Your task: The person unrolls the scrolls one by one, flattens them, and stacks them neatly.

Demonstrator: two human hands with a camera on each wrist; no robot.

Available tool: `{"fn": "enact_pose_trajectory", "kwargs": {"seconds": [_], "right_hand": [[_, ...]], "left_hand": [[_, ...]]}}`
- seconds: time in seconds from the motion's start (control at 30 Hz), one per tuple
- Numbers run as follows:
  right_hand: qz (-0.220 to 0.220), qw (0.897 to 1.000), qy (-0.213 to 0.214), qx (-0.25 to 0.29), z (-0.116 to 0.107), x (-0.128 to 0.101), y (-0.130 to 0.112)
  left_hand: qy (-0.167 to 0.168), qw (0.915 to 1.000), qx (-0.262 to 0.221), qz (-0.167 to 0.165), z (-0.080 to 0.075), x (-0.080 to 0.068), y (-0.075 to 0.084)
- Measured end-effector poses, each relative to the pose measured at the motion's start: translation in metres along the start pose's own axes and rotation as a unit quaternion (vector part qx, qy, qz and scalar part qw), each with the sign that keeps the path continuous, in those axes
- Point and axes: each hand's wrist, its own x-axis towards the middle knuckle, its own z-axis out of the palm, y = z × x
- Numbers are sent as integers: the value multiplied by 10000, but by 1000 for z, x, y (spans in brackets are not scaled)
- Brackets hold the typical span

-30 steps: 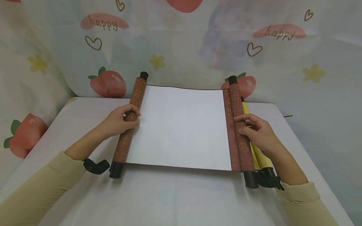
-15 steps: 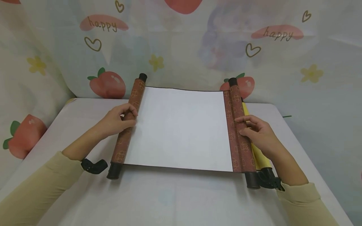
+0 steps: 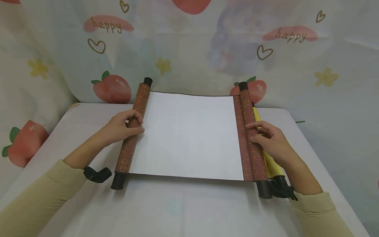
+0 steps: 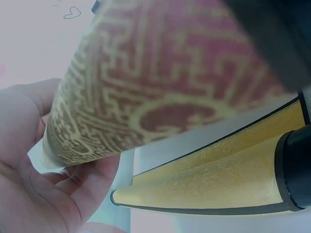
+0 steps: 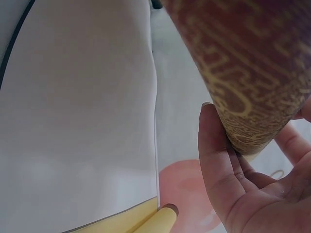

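Observation:
A hanging scroll spreads across the middle of the head view, blank white paper (image 3: 189, 138) between two red-brown patterned rollers with black end caps. My left hand (image 3: 119, 128) grips the left roller (image 3: 124, 156), thumb and fingers curled around its middle. On the other side, my right hand (image 3: 272, 141) holds the right roller (image 3: 258, 154) between thumb and fingers. Close up, the patterned roller (image 4: 160, 82) fills the left wrist view, with the palm beside it. In the right wrist view, fingers (image 5: 214, 150) touch the tapering patterned roller (image 5: 252, 68).
A yellow scroll roller (image 3: 273, 166) with black ends lies beside and partly beneath the right roller. The left wrist view shows a yellow roller (image 4: 209, 184) too. Underneath is a white-covered table (image 3: 177, 210); a printed cloth (image 3: 189, 42) hangs behind it.
My left hand and the left roller have shifted slightly left and toward me, so a little more white paper shows. My right hand stays nearly still on its roller.

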Motion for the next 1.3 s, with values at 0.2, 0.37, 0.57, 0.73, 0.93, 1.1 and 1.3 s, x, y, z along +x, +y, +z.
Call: {"fn": "enact_pose_trajectory", "kwargs": {"seconds": [0.2, 0.37, 0.57, 0.73, 0.93, 1.1, 1.3], "right_hand": [[-90, 10000, 5, 28, 2, 0, 1], [-99, 9999, 15, 43, 2, -1, 1], [-93, 9999, 38, 39, 1, -2, 0], [-145, 9999, 53, -2, 2, -2, 2], [-94, 10000, 15, 11, 0, -3, 2], [-95, 9999, 30, -34, 0, -3, 1], [-42, 10000, 46, -48, -1, -3, 2]], "left_hand": [[5, 10000, 59, 27, 0, -1, -1], [109, 9998, 139, 52, -1, -1, -2], [165, 9997, 159, 16, -3, -2, -3], [186, 9996, 192, 82, -5, 0, -8], [153, 9996, 158, 155, -6, 1, -13], [139, 9997, 168, 119, -6, 0, -12], [142, 9996, 246, -66, -5, -2, -9]]}}
